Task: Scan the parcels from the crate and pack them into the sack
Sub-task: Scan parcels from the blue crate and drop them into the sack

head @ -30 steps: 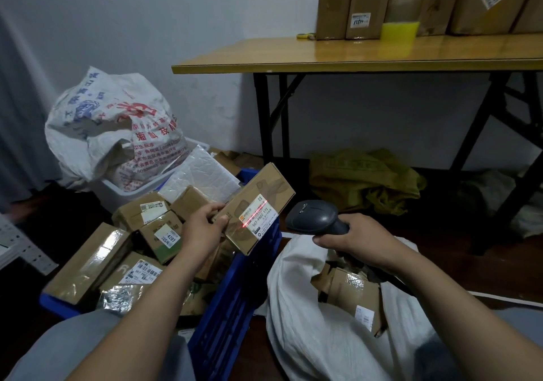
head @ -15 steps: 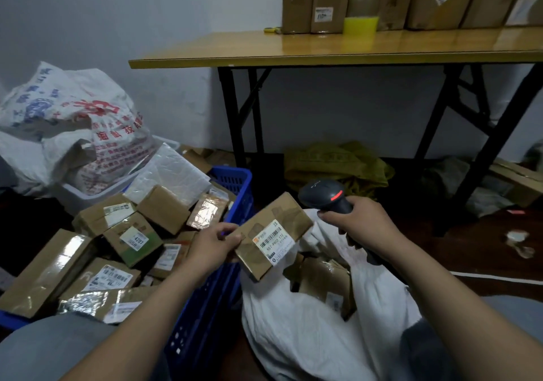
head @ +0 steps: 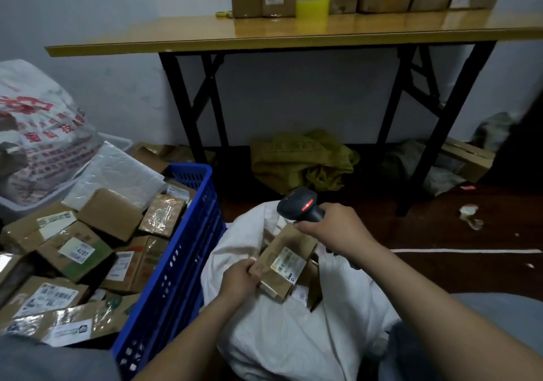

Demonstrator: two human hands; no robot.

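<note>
Holding parcel [head: 286, 266] at sack [head: 293, 336] mouth with left hand [head: 239, 277] clamped on its end, gripping scanner [head: 299, 208] in right hand [head: 338, 230] (crate [head: 182, 248] alongside heaped full, so probably most left to do).

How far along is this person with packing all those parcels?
Partway, with plenty left. Done: at least one box already lies in the white sack. In hand: the left hand holds a labelled parcel at the sack's mouth while the right hand grips the scanner. Left: the blue crate is heaped with parcels.
</note>
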